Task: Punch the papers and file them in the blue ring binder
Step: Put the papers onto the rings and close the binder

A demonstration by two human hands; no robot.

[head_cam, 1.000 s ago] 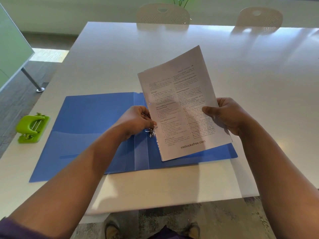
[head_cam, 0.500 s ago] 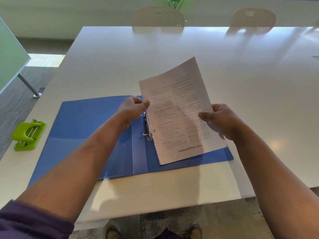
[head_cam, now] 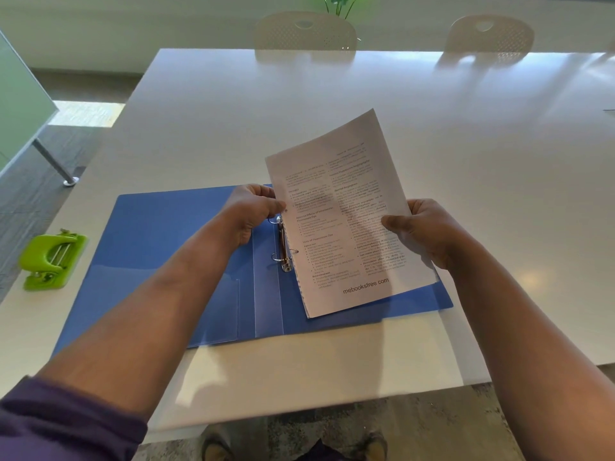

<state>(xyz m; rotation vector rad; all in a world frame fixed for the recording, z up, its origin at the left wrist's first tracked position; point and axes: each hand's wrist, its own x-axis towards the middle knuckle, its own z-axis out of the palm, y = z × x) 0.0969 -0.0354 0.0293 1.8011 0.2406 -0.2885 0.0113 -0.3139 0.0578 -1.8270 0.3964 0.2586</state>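
Fingers [head_cam: 278, 204] of left hand [head_cam: 248, 212] pinched on the spine-side edge of the papers [head_cam: 346, 214], just above the upper ring; fingers of right hand [head_cam: 429, 232] clamped on the opposite edge, thumb [head_cam: 394, 224] laid across the print. Papers held as one stack, tilted up off the right cover of the blue ring binder [head_cam: 173, 247], lower edge low over that cover, contact not discernible. Punched holes visible along the spine-side margin, so punching looks finished and threading seems the step in hand.

To do it well: keep the stack squared so all sheets share one line of holes; bring the holes directly over the rings [head_cam: 283, 241]; lower the spine-side edge first, letting the far edge follow; avoid dragging, which would likely tear the margin. Lower ring apparently already through or against the margin, upper ring just beside the edge; whether the rings stand open cannot be told.

Blue ring binder open flat on the bench [head_cam: 466, 161], rings on its right cover beside the spine. No filed sheets visible; left cover bare but for a clear inner pocket [head_cam: 213, 304], seemingly empty. Green hole punch [head_cam: 51, 259] well left of the binder, near the bench edge, untouched.
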